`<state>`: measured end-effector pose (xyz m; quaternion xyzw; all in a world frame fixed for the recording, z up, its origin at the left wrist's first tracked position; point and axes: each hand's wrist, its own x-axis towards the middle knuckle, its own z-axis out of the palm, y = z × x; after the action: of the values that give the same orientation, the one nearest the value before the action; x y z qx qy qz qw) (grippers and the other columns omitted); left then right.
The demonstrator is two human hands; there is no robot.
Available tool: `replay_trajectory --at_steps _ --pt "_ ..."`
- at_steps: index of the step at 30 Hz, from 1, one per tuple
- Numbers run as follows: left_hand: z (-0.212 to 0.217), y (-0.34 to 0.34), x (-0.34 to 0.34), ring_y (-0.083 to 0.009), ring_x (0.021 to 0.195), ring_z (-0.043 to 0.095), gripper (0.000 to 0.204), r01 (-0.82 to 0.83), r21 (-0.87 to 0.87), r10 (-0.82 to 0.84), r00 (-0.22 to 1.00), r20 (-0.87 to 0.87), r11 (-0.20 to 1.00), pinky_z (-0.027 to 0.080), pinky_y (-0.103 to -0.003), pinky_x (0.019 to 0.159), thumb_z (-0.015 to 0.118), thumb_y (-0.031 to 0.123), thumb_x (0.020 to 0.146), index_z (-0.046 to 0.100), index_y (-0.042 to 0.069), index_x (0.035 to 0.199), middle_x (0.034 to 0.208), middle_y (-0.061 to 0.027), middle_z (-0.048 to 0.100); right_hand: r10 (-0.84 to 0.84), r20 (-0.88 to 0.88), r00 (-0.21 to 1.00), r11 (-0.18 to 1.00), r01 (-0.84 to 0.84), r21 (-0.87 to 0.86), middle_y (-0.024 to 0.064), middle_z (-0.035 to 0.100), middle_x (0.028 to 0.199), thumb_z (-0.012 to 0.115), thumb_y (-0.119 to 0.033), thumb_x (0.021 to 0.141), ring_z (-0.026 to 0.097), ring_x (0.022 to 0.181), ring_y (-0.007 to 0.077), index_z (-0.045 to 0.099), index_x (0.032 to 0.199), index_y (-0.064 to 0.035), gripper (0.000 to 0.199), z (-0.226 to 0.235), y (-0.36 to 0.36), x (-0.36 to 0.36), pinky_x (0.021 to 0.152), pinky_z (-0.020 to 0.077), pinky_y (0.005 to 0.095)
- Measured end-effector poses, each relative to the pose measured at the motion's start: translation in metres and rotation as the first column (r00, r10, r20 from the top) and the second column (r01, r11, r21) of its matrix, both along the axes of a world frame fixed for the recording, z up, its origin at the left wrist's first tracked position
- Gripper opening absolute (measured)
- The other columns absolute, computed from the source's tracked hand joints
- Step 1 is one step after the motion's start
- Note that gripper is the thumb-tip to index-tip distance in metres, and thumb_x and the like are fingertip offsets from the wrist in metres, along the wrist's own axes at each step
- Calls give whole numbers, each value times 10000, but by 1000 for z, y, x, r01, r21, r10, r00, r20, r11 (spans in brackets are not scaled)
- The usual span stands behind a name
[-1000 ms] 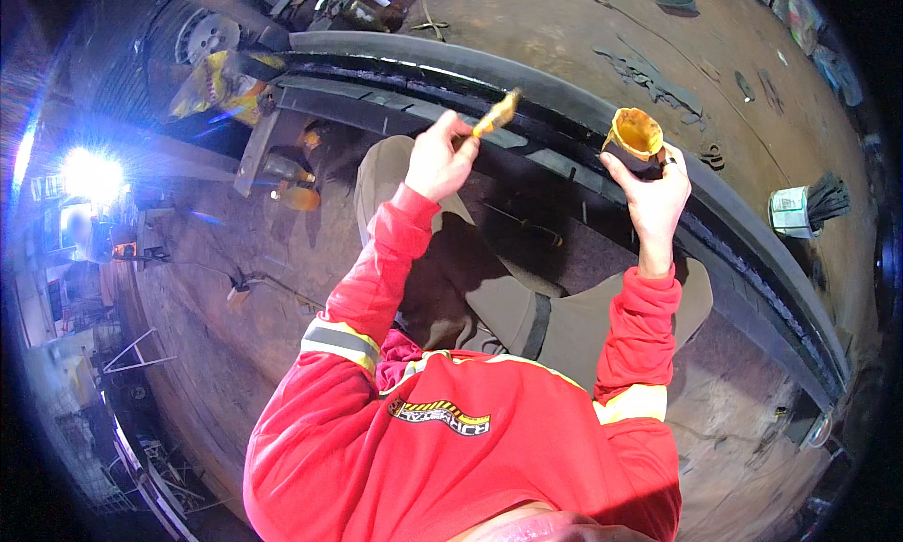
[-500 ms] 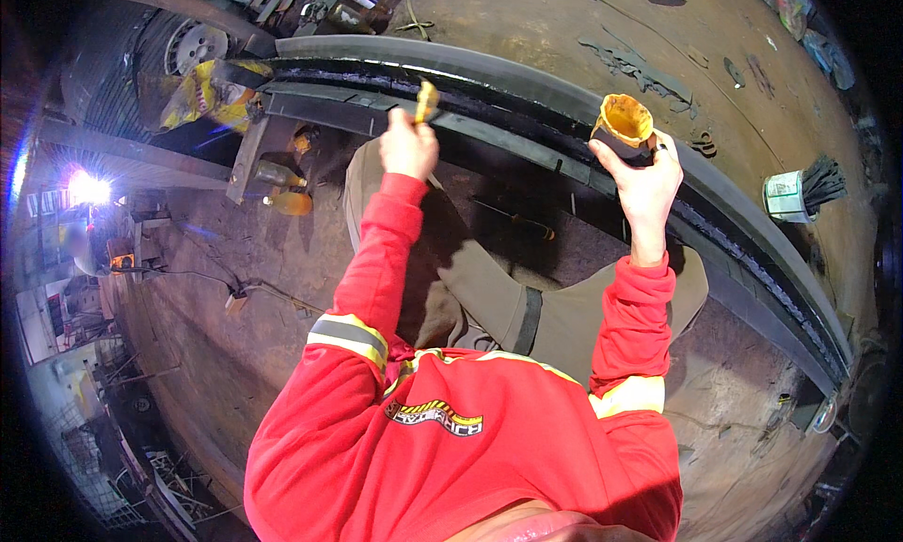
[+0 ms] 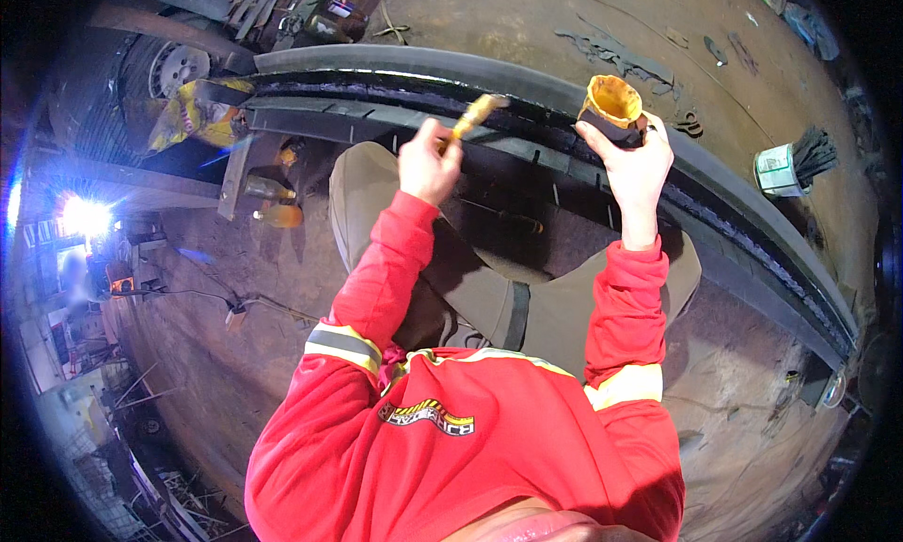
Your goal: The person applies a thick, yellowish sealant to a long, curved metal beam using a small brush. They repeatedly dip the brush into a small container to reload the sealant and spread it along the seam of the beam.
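My left hand is closed around a paintbrush with a yellowish handle. Its head points up and right, over the dark channel of a long metal beam. In my right hand is a cup, dark outside and stained orange-yellow inside, its mouth facing upward. The fingers wrap around its side and lower part. What is in the bottom of the cup cannot be seen. The beam, which looks curved here, runs from upper left to lower right in front of my knees, with a black, partly shiny coating inside.
Two bottles lie on the floor left of my knees. A yellow bag rests by the beam's left end, near a wheel. At right stands a can of dark rods. Bright welding light glares at far left.
My left hand has moved right and slightly down with the paintbrush, which now tilts rightward toward the cup. The cup stays in my right hand, and the view has shifted a little.
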<state>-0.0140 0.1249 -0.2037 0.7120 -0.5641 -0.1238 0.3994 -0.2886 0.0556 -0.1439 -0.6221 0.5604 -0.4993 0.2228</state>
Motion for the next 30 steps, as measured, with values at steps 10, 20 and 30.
replay_trajectory --at_steps 10,20,30 --pt "-32 -3 28 -314 725 714 149 -403 -66 400 915 -58 913 544 -426 656 698 132 869 605 23 910 788 -189 694 6 32 999 1000 -5 -19 128 665 996 976 -292 609 674 893 211 679 1001 80 616 4 1 -1 833 539 329" --pt "17 17 -52 -308 715 714 178 92 158 -95 995 10 983 547 -378 661 723 99 818 604 45 938 776 -180 690 -26 34 999 1000 26 12 137 676 1012 973 -297 613 685 903 220 676 1025 81 634 6 1 -3 834 543 335" --pt "42 -14 -51 -379 744 661 152 -33 88 -4 922 387 996 510 -479 632 713 113 792 597 121 890 788 -130 654 -34 46 998 999 34 -12 147 678 1005 971 -301 615 687 899 229 675 1016 84 629 -1 -2 -7 835 545 337"
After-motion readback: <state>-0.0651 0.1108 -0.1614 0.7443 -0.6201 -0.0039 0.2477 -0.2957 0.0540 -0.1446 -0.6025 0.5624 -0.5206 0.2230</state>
